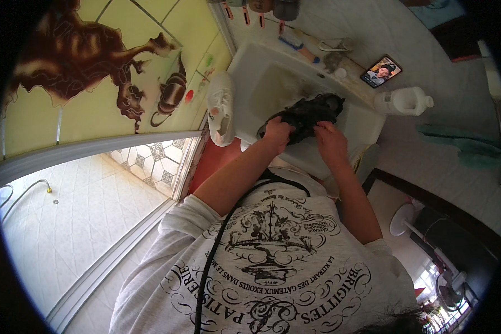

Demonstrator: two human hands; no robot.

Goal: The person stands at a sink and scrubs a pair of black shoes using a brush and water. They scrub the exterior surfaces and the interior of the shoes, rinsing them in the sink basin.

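A wet-looking black shoe lies aslant over the near part of the white sink, with murky water behind it. My left hand is closed on its left end, fingers bent over the dark upper. At its near right side my right hand pinches the edge with thumb and fingers. Some fingertips are hidden against the dark material. Left of the sink, a white shoe rests on the rim by the wall.
Along the sink's back ledge are a scrubbing brush, a soap dish and a small white cap. A phone showing a person and a white bottle stand at the right. Cups with toothbrushes hang at the back.
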